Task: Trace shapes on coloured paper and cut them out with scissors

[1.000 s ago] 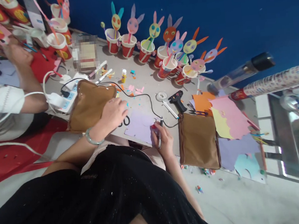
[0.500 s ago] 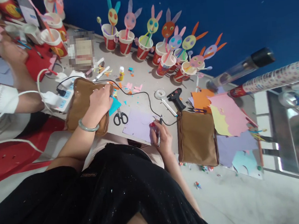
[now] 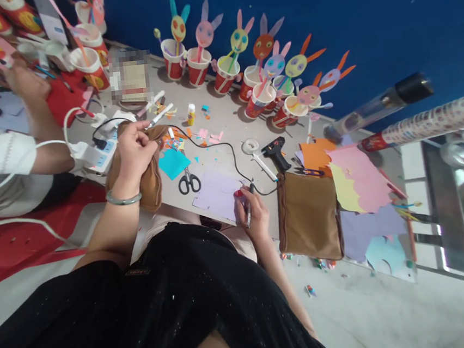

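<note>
A grey counter [image 3: 232, 135] strewn with paper scraps runs beneath a deep blue wall. At its near edge the right hand [image 3: 251, 216] closes its fingers around a slim pen [image 3: 249, 212], long axis running away from the body, tip toward a lilac sheet [image 3: 217, 190]. Farther left, the left hand [image 3: 133, 150] grips a brown pouch [image 3: 143, 169], bunched and lifted off the counter's edge. Black scissors [image 3: 189, 182] lie between them. Paper-cup rabbits [image 3: 242, 69] line the far side.

Pouch [image 3: 143, 169] looks like matt brown cloth, kinda suede-ish. Paper sheets [image 3: 217, 193] are flat and matt, scissors [image 3: 189, 182] have glossy black plastic handles, worktop [image 3: 228, 133] is smooth grey.
</note>
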Motion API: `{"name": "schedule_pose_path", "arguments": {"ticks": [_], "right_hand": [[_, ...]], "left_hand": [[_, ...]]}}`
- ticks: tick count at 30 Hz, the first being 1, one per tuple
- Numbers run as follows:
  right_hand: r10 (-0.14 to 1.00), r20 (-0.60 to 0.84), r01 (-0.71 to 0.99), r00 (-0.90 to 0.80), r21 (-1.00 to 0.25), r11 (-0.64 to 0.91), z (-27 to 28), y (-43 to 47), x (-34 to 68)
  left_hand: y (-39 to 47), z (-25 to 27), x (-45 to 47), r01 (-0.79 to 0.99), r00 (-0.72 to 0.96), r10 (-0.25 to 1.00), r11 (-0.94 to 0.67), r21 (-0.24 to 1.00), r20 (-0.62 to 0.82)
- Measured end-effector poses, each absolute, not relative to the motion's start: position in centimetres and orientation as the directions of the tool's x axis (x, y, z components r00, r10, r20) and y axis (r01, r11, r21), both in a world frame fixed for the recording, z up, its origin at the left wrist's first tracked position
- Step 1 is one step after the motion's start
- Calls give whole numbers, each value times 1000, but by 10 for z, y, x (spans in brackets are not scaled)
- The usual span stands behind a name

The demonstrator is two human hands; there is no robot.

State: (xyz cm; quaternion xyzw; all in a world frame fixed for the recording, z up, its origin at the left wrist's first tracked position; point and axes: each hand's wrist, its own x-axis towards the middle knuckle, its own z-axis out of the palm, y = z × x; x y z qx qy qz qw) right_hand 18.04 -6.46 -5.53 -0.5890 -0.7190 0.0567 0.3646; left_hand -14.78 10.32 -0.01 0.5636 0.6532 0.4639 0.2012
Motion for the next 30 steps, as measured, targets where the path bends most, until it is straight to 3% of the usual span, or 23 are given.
{"name": "schedule_pose_path", "arguments": {"ticks": [10, 15, 22, 30], "right_hand": [[895, 446, 818, -34, -502, 281, -54, -66, 180], [893, 450, 824, -9, -502, 261, -53, -65, 178], [896, 442, 807, 32, -541, 238, -53, -67, 179], [915, 403, 793, 14, -562, 235, -48, -63, 177]], "left_hand": [[98, -1, -142, 601, -190, 934, -133, 788, 302], [90, 6, -136, 763, 41, 948, -234, 602, 316], [85, 9, -113, 952, 204, 976, -216, 215, 75], [81, 13, -108, 948, 292, 956, -289, 132, -6]]}}
